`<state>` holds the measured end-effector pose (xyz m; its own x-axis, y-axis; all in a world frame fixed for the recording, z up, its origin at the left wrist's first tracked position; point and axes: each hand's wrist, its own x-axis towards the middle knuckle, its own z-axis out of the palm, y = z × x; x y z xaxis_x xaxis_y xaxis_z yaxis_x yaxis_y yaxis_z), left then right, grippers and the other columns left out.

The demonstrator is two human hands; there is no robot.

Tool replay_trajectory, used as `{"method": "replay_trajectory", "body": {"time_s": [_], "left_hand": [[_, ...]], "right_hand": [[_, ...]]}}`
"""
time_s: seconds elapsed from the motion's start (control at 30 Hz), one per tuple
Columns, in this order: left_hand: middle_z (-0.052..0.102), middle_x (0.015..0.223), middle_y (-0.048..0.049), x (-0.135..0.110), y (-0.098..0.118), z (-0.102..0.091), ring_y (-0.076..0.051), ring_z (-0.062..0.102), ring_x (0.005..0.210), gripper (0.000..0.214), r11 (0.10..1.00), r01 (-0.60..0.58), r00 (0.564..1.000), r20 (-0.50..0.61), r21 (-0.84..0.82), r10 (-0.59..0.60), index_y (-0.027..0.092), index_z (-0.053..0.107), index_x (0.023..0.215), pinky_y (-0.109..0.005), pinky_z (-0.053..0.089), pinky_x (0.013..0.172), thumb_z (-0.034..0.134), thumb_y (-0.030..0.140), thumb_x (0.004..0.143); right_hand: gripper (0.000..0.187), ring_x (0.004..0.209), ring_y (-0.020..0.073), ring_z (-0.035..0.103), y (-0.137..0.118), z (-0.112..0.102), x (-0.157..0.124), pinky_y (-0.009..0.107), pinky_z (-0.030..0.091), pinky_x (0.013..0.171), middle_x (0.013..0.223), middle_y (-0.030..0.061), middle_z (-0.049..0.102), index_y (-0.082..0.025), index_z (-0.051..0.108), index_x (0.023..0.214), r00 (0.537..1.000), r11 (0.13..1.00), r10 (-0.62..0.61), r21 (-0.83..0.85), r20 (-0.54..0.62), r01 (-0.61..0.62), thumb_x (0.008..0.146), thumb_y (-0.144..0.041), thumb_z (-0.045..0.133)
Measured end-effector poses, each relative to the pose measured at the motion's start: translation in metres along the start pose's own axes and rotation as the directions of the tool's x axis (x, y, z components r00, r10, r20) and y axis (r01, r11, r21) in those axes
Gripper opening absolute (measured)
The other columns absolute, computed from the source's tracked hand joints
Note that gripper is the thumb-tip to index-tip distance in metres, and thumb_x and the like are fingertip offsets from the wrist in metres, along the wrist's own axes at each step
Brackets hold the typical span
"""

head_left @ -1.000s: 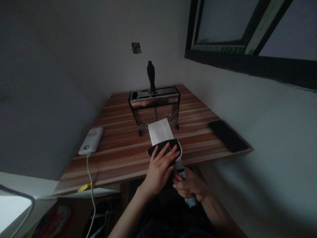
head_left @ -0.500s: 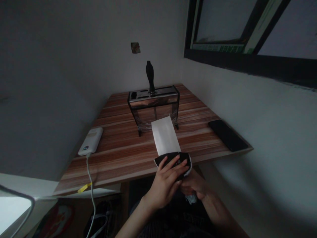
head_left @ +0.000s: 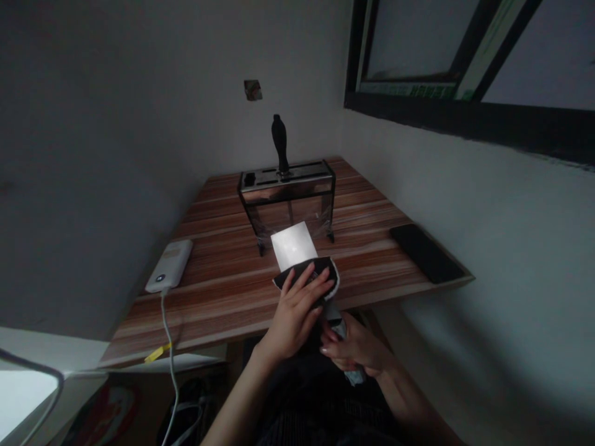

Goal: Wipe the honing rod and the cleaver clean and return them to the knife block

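A pale cord (head_left: 52, 373) loops in at my far left, below the level of the table (head_left: 223, 272). Next, near the table's left edge, lies a white power bank (head_left: 170, 265) with a round dark mark at its near end. A white cable (head_left: 170, 353) runs out of it and over the front edge, just beside a yellow tag (head_left: 158, 354) on that edge. Under the table there is a dark bag (head_left: 188, 402), too dim to make out well.

Farther back, near the middle, stands an upright rack (head_left: 297, 188) with a metal top, black side posts and clear film crinkled low down. A black handle (head_left: 279, 142) rises from its top.

In front of the rack, over the near edge of the table, is my knife (head_left: 294, 244), its broad, bright blade aimed away from me. I cannot tell whether the blade touches the wood. My left hand (head_left: 295, 310) has its grip closed over a black pad (head_left: 331, 272) with a white edge, fingers spread across it, the pad lying over the blade. To the right, my right hand (head_left: 360, 348) has its grip wrapped firmly around the knife's covered handle.

On the table's right side a black phone (head_left: 425, 254) lies flat, below a dark-framed window (head_left: 413, 43).
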<state>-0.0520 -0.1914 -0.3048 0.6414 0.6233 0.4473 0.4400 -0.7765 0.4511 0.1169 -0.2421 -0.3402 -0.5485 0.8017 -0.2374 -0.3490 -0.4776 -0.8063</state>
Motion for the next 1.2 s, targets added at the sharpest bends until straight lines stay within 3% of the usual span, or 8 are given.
{"method": "replay_trajectory", "body": {"time_s": [0.43,0.7,0.93,1.03,1.1,1.17,1.2], "left_hand": [[0.032,0.153,-0.0064,0.035,-0.022,-0.032,-0.024,0.013,0.145,0.046,0.994,0.062,0.957,-0.288,0.088,-0.034,0.026,0.035,0.144,-0.048,0.005,0.116,0.031,0.032,0.099],[0.027,0.155,-0.0047,0.042,-0.028,-0.04,-0.022,0.014,0.145,0.045,0.993,0.085,0.937,-0.346,0.085,-0.051,0.029,0.035,0.144,-0.046,0.006,0.116,0.03,0.036,0.099],[0.036,0.152,-0.0067,0.044,-0.038,-0.043,-0.023,0.027,0.141,0.046,0.99,0.128,0.886,-0.441,-0.062,-0.142,0.027,0.04,0.141,-0.046,0.011,0.116,0.031,0.041,0.099],[0.04,0.149,-0.0061,0.043,-0.044,-0.044,-0.022,0.029,0.141,0.046,0.941,0.143,0.819,-0.497,-0.307,-0.286,0.024,0.045,0.139,-0.04,0.016,0.117,0.035,0.044,0.097],[0.047,0.144,-0.0043,0.04,-0.046,-0.043,-0.022,0.032,0.14,0.044,0.851,0.156,0.725,-0.527,-0.501,-0.443,0.024,0.052,0.133,-0.035,0.018,0.117,0.042,0.044,0.095],[0.055,0.137,-0.003,0.035,-0.046,-0.04,-0.022,0.04,0.135,0.041,0.667,0.127,0.591,-0.484,-0.735,-0.646,0.024,0.056,0.129,-0.035,0.027,0.115,0.048,0.043,0.093],[0.058,0.134,-0.0035,0.032,-0.044,-0.039,-0.022,0.045,0.131,0.041,0.522,0.084,0.536,-0.403,-0.849,-0.742,0.024,0.056,0.129,-0.036,0.032,0.112,0.049,0.042,0.093]], "right_hand": [[0.045,0.03,-0.0027,0.023,-0.004,0.017,-0.002,0.013,0.017,0.029,0.048,-0.0142,0.04,-0.019,0.039,0.064,0.998,0.999,0.046,0.017,0.044,-0.046,0.059,-0.032,0.082],[0.043,0.031,-0.0026,0.023,-0.006,0.021,-0.002,0.013,0.018,0.029,0.048,-0.0141,0.039,-0.019,0.039,0.064,0.999,0.997,0.053,-0.053,0.006,-0.052,0.06,-0.031,0.08],[0.043,0.032,-0.0033,0.024,-0.006,0.015,-0.003,0.012,0.018,0.03,0.053,-0.0135,0.041,-0.019,0.039,0.067,0.996,0.996,0.083,-0.043,0.033,-0.082,0.06,-0.031,0.08],[0.045,0.031,-0.0029,0.023,-0.007,0.011,-0.003,0.013,0.018,0.029,0.051,-0.0141,0.039,-0.019,0.038,0.065,0.997,0.997,0.07,-0.033,0.04,-0.068,0.06,-0.032,0.081],[0.045,0.03,-0.0025,0.023,-0.008,0.01,-0.003,0.013,0.018,0.029,0.05,-0.0143,0.039,-0.02,0.038,0.065,0.999,0.998,0.038,-0.042,0.024,-0.037,0.061,-0.033,0.081],[0.044,0.031,-0.002,0.023,-0.011,0.008,-0.005,0.014,0.018,0.03,0.05,-0.0139,0.038,-0.02,0.039,0.067,1.0,0.996,-0.005,-0.087,-0.012,0.003,0.063,-0.035,0.08],[0.043,0.032,-0.0016,0.024,-0.012,0.008,-0.007,0.014,0.019,0.031,0.05,-0.0135,0.038,-0.02,0.04,0.068,0.999,0.992,-0.026,-0.122,-0.032,0.022,0.064,-0.037,0.08]]}}
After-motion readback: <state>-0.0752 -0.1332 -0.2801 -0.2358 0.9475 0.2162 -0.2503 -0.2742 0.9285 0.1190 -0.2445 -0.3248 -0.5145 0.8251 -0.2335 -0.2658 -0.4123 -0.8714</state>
